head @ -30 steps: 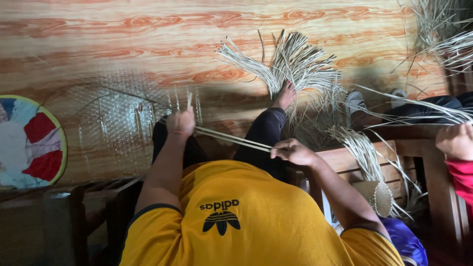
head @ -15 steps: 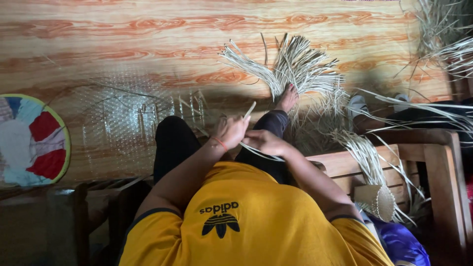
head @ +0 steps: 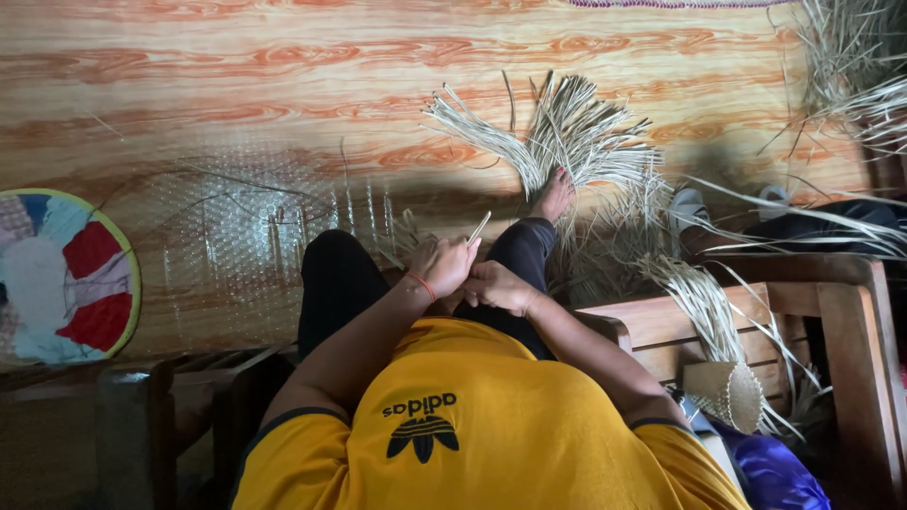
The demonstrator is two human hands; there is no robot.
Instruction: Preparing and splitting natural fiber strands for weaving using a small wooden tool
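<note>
My left hand [head: 442, 264], with a red band at the wrist, is closed around a thin pale straw strip [head: 479, 228] whose tip points up and to the right. My right hand [head: 499, 286] touches the left one and pinches the same strips low down, above my black-clad knees. A loosely woven pale straw sheet [head: 255, 236] lies on the wood-patterned floor in front of my left knee. My bare foot [head: 554, 194] rests on a fanned bundle of straw strips [head: 576, 127].
A round multicoloured fan [head: 66, 276] lies at the left. A wooden bench [head: 756, 307] stands at the right with straw strands [head: 704, 297] and a small woven piece [head: 727, 394]. Another person's dark legs [head: 822, 225] and white shoe [head: 682, 201] are beyond it.
My hands, apart a second ago with strips stretched between them, have come together in front of my knees. The other person's red-sleeved hand at the right edge is gone from view.
</note>
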